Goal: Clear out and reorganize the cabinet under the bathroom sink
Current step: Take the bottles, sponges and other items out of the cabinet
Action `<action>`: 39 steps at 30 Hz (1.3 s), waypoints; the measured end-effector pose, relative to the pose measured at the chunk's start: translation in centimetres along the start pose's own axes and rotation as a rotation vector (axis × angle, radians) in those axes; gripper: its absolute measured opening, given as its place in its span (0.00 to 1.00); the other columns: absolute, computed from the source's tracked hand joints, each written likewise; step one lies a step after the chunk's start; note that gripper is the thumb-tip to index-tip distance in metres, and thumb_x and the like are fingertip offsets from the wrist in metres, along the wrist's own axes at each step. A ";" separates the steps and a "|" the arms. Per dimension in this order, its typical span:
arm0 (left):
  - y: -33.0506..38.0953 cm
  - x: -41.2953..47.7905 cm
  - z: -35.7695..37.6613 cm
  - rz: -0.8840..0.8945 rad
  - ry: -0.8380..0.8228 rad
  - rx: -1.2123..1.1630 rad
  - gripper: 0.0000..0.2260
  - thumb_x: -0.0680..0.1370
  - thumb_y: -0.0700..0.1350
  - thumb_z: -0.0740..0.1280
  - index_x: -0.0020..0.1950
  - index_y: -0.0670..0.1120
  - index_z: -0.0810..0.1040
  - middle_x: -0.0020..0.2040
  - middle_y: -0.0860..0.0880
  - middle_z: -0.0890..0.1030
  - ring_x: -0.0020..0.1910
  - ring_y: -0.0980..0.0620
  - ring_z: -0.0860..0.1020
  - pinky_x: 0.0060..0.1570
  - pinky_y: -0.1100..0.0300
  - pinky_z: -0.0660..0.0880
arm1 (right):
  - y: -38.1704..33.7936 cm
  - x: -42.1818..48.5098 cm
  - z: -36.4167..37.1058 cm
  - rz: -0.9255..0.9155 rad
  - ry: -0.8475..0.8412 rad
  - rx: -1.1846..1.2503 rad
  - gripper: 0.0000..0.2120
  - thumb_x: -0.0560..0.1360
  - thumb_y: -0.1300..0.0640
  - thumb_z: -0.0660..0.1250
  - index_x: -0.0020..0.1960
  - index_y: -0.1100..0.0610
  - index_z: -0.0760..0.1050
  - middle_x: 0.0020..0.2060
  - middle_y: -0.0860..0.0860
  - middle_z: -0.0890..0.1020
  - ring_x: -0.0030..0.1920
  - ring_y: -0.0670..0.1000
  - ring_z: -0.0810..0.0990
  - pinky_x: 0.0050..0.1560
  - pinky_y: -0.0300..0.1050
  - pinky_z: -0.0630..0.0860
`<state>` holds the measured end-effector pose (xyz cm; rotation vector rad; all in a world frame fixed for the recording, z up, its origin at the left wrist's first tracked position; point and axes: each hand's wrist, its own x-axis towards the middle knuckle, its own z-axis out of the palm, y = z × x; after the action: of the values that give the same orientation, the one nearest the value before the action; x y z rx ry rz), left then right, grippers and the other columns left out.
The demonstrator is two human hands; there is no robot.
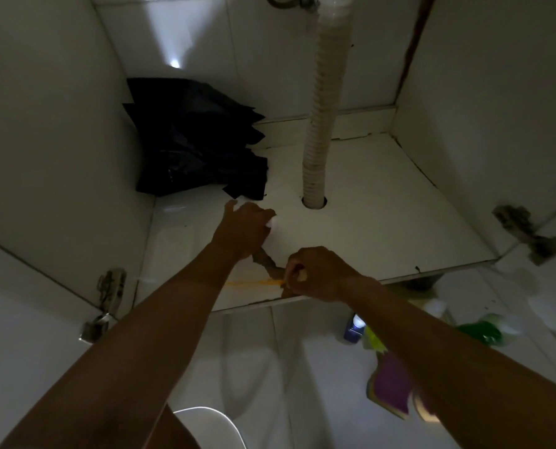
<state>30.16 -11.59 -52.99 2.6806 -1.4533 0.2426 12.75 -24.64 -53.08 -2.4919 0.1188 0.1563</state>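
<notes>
Two hands: both reach into the cabinet under the sink, low and near the front.
Left hand [244, 228]: it rests on the cabinet floor [383, 202], thumb stuck out, fingers curled round a small white bit [272, 222]. What the bit is, I cannot tell.
Right hand [315, 273]: it sits at the front edge of the floor. Its fingers are curled tight and grip one end of a brown twisted strip [267, 262].
Brown twisted strip: it lies on the floor between the two hands. Its far end goes under the left hand.
Yellow streak [247, 282]: a thin smear on the floor, just left of the right hand.
Black bags [192, 137]: a dark floppy pile in the back left corner, against the side wall.
White hose [325, 102]: bumpy and long. It comes down from the top and goes into a round hole in the floor, just behind the left hand.
Hinges: one metal hinge [108, 296] on the left side, one more [529, 234] on the right.
Outside the cabinet: on the tiles at the right are a small blue bottle [352, 332], a green bottle [480, 332] and a purple and yellow pack [393, 384], partly behind the right arm.
Light: dim, with one bright spot on the back wall.
</notes>
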 end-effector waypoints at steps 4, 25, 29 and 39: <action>0.9 -0.2 -1.5 0.078 0.263 -0.387 0.16 0.80 0.49 0.56 0.55 0.41 0.79 0.42 0.44 0.82 0.39 0.44 0.80 0.43 0.48 0.77 | 0.9 -1.7 -2.5 0.105 0.111 0.342 0.07 0.67 0.55 0.80 0.44 0.49 0.86 0.40 0.43 0.85 0.41 0.40 0.82 0.42 0.32 0.76; 16.2 -10.6 5.3 -0.457 -1.051 -0.784 0.09 0.78 0.39 0.68 0.57 0.42 0.79 0.44 0.45 0.79 0.43 0.49 0.79 0.41 0.59 0.78 | 11.0 -15.1 7.2 0.426 -0.318 0.186 0.15 0.62 0.63 0.77 0.44 0.49 0.80 0.44 0.49 0.86 0.39 0.42 0.82 0.46 0.40 0.80; 15.9 -13.7 9.9 -0.581 -0.947 -0.782 0.06 0.77 0.40 0.70 0.54 0.43 0.80 0.52 0.40 0.83 0.49 0.45 0.84 0.48 0.52 0.82 | 10.8 -15.0 11.5 0.603 0.056 0.426 0.18 0.61 0.64 0.80 0.49 0.55 0.81 0.38 0.46 0.81 0.38 0.42 0.79 0.37 0.28 0.71; 16.5 -14.7 13.6 -0.798 -0.759 -0.995 0.21 0.70 0.37 0.78 0.61 0.38 0.79 0.55 0.39 0.83 0.47 0.44 0.85 0.46 0.50 0.83 | 12.2 -12.1 17.2 0.790 0.188 0.518 0.18 0.73 0.60 0.74 0.60 0.63 0.75 0.54 0.56 0.84 0.56 0.55 0.82 0.49 0.27 0.66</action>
<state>9.84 -10.48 -69.07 2.2029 -0.2178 -1.2641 -2.14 -23.44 -72.31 -1.8177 1.0757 0.1833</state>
